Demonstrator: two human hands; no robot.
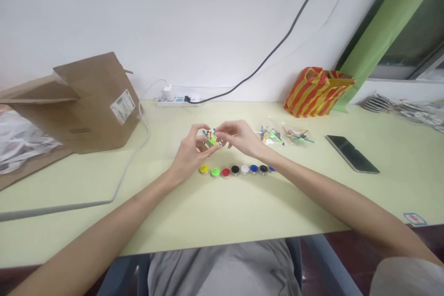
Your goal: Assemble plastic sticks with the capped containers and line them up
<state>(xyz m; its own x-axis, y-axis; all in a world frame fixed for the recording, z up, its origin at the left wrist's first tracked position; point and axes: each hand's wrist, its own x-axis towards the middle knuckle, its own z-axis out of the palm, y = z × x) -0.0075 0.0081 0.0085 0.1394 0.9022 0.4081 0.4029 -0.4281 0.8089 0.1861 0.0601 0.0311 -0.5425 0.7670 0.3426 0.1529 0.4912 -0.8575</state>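
A small green plastic toy (212, 137) with blue, red and yellow bits is held above the table between my two hands. My left hand (193, 147) grips it from the left, thumb in front and fingers curled behind. From the right, the pinched fingers of my right hand (239, 136) close on its upper right side; they partly cover it, so its exact kind is unclear. Just in front of my hands runs a row of small round pieces, among them a yellow one (204, 169), a green one (215, 172) and a red one (225, 173). My right forearm hides the row's right end.
Clear bags of colourful plastic parts (272, 135) lie beyond my right forearm. Farther right are a phone (353, 154) and a striped bag (315, 92). An open cardboard box (93, 106) stands left, with a cable (120, 187) beside it. A power strip (178, 101) sits against the wall.
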